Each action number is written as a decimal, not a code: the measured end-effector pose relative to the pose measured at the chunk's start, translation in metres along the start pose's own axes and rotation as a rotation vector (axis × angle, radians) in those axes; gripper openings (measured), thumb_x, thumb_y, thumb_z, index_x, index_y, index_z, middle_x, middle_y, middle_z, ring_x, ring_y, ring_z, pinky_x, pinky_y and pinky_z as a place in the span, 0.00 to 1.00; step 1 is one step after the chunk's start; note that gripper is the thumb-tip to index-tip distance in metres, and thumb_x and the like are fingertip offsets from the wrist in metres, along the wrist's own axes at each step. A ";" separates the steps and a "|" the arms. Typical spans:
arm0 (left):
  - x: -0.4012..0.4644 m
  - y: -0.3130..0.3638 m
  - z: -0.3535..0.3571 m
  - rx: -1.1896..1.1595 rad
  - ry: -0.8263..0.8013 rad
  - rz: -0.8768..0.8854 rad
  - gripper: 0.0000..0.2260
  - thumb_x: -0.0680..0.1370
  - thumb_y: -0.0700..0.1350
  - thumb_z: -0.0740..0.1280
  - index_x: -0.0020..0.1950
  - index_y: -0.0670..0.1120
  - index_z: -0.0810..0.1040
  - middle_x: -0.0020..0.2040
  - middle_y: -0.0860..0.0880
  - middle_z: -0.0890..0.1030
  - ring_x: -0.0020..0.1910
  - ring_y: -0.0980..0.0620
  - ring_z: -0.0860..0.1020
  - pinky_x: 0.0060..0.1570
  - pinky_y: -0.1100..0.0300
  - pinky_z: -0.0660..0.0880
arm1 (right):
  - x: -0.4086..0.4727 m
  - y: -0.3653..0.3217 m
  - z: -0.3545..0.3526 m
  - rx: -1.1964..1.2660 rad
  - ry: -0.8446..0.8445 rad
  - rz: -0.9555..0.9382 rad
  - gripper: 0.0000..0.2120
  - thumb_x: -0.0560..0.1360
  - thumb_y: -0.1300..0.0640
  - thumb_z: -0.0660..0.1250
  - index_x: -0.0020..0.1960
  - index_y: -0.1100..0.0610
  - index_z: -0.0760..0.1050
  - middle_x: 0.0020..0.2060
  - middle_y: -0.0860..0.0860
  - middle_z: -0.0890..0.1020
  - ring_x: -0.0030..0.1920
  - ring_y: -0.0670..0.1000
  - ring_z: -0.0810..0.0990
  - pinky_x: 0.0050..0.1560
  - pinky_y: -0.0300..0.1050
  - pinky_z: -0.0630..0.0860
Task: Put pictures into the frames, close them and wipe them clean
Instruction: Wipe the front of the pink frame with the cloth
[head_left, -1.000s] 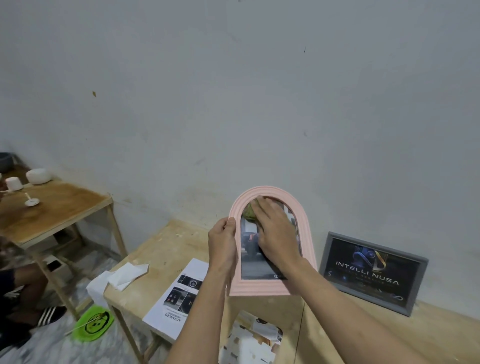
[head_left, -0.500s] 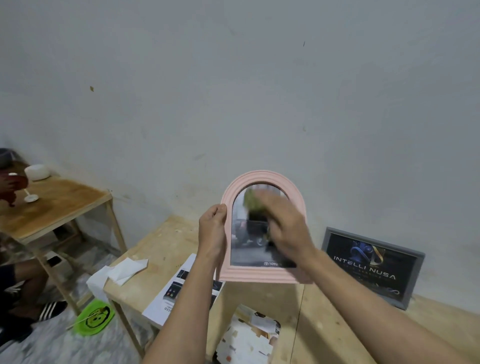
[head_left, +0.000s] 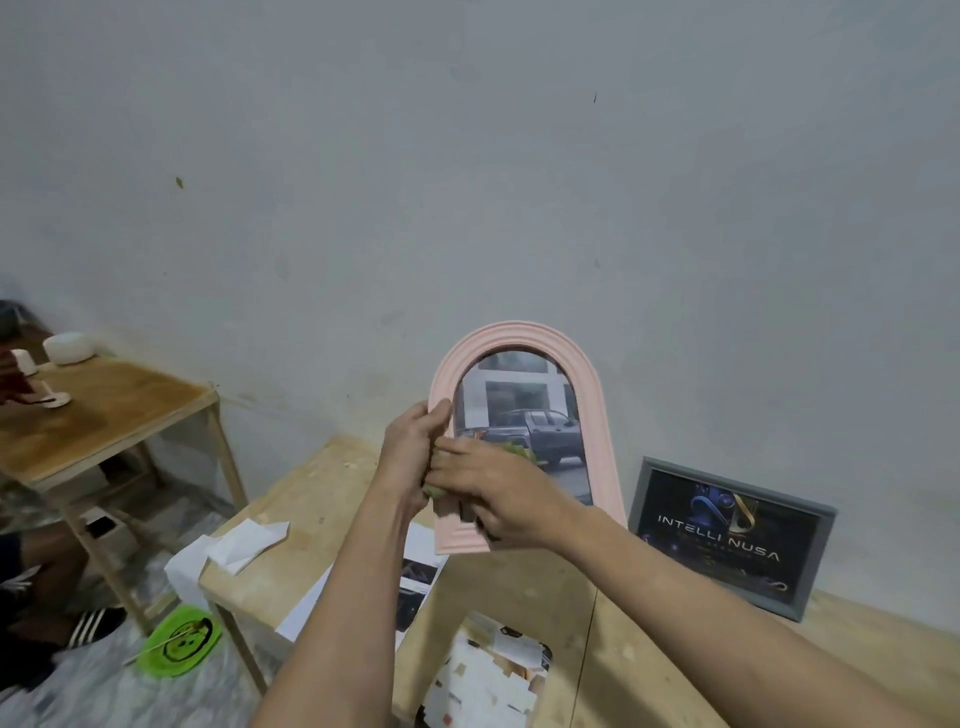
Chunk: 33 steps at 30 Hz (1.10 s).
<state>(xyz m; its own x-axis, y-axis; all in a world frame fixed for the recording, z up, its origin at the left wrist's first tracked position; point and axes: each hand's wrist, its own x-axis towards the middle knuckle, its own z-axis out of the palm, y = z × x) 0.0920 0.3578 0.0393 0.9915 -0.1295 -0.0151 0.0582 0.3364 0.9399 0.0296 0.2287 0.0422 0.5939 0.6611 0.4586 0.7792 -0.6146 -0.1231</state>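
Note:
An arched pink frame (head_left: 597, 410) with a picture of a grey pickup truck is held upright above the wooden table (head_left: 649, 670). My left hand (head_left: 410, 457) grips the frame's left edge. My right hand (head_left: 488, 493) presses a greenish cloth (head_left: 519, 448) against the lower left of the glass, fingers curled over it. A grey rectangular frame (head_left: 732, 535) with a dark "INTELLI NUSA" picture leans against the wall at the right.
Printed sheets (head_left: 415, 577) lie on the table under my arms, folded white tissue (head_left: 244, 543) at its left corner. A box of paper scraps (head_left: 488, 680) sits below. A second wooden table (head_left: 98, 410) with white dishes stands left, a person's legs beside it.
My right hand with the cloth slid from the top of the glass down to its lower left. The frame rose slightly and its picture now shows.

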 end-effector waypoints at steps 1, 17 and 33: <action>0.001 -0.002 0.000 0.032 0.019 -0.006 0.10 0.81 0.41 0.65 0.40 0.44 0.78 0.28 0.50 0.80 0.27 0.52 0.78 0.27 0.63 0.74 | -0.004 0.000 0.000 0.026 -0.021 -0.011 0.22 0.64 0.72 0.61 0.55 0.64 0.80 0.56 0.58 0.82 0.63 0.55 0.72 0.66 0.42 0.64; -0.009 -0.012 0.035 0.102 0.285 0.224 0.06 0.78 0.40 0.67 0.44 0.41 0.82 0.36 0.50 0.81 0.34 0.55 0.75 0.37 0.61 0.75 | 0.021 0.052 -0.034 -0.579 0.184 0.041 0.11 0.77 0.60 0.60 0.57 0.59 0.76 0.53 0.55 0.79 0.46 0.57 0.75 0.44 0.51 0.72; -0.008 -0.026 0.003 0.309 0.397 0.232 0.08 0.81 0.46 0.65 0.49 0.42 0.80 0.40 0.48 0.82 0.38 0.48 0.78 0.35 0.57 0.74 | -0.050 0.032 -0.047 0.068 -0.474 0.579 0.12 0.74 0.60 0.63 0.52 0.54 0.83 0.41 0.48 0.82 0.41 0.48 0.77 0.45 0.40 0.72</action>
<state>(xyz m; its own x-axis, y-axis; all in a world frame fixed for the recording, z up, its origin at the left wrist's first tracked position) 0.0820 0.3477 0.0162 0.9455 0.2969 0.1336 -0.1450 0.0168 0.9893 0.0152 0.1560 0.0562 0.9232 0.3645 -0.1220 0.3179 -0.9025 -0.2905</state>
